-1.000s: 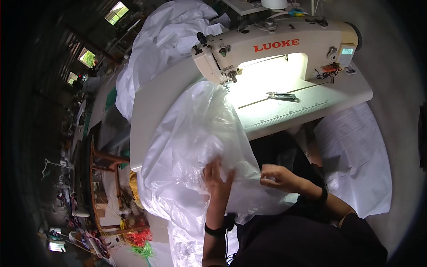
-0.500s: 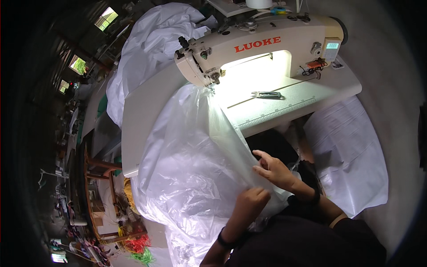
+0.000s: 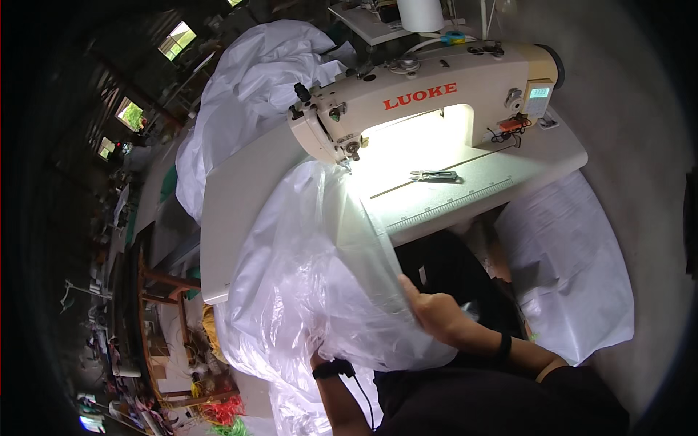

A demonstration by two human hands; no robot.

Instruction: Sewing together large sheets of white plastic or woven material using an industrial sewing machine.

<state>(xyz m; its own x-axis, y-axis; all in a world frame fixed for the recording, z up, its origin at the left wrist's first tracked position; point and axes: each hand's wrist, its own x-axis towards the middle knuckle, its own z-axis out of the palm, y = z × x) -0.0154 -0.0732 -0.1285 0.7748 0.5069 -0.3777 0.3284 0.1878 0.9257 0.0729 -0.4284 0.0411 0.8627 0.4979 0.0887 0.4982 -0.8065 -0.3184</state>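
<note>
A translucent white plastic sheet (image 3: 305, 261) hangs in folds from under the needle area of a cream sewing machine (image 3: 429, 87) and spreads over the table's front edge toward me. My right hand (image 3: 434, 311) is closed at the sheet's right edge, one finger lying up along it; the other fingertips are hidden. Lower and to the left, my left hand (image 3: 317, 357) reaches in among the folds. Plastic covers its fingers, so their pose does not show. On the lit machine bed lies a pair of thread snips (image 3: 435, 176), apart from both hands.
The machine table (image 3: 251, 171) has a ruler strip along its near edge. White material (image 3: 247, 94) is heaped behind at left, and another white sheet (image 3: 567, 254) hangs at right. A wooden frame (image 3: 163, 276) and red strands (image 3: 224, 408) are at lower left.
My left hand has moved down and left, in among the folds of the sheet. My right hand has shifted slightly left and down onto the sheet's edge. The view has tilted slightly.
</note>
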